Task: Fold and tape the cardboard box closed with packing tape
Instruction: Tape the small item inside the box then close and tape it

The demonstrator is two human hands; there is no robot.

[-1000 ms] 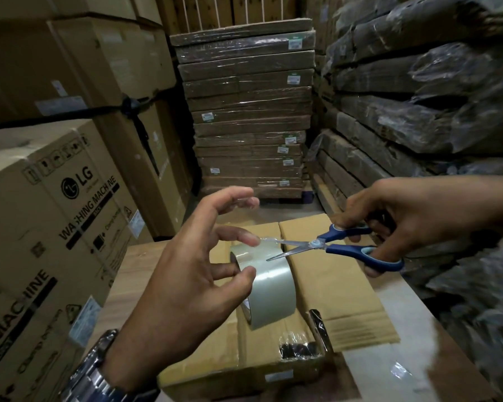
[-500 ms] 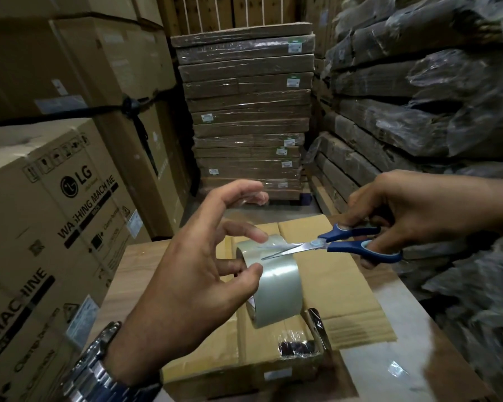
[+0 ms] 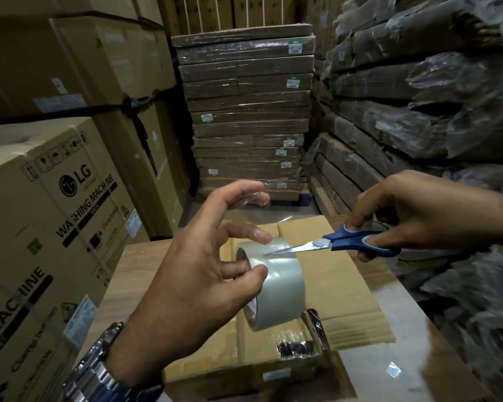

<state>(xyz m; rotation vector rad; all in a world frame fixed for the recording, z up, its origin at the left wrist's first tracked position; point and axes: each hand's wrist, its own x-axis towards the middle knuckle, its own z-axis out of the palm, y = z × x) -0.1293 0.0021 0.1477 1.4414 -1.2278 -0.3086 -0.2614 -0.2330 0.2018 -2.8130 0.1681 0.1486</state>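
My left hand (image 3: 192, 274) holds a roll of clear packing tape (image 3: 276, 288) above the cardboard box (image 3: 343, 288), thumb on the roll's outside and a finger through its core. A short free end of tape clings to my raised index and middle fingertips. My right hand (image 3: 413, 216) grips blue-handled scissors (image 3: 340, 243); their blades are closed and the tip touches the tape at the top of the roll. The box lies on a table with its flaps folded flat and a strip of clear tape along the centre seam.
Large washing machine cartons (image 3: 50, 216) stand at the left. A tall stack of wrapped flat cartons (image 3: 247, 117) rises behind the table. Plastic-wrapped bundles (image 3: 418, 91) fill the right side. The glossy table surface (image 3: 418, 369) shows to the right of the box.
The scissor blades have closed on the tape at the top of the roll. My right hand has drawn slightly closer to the roll, and my left hand keeps its hold.
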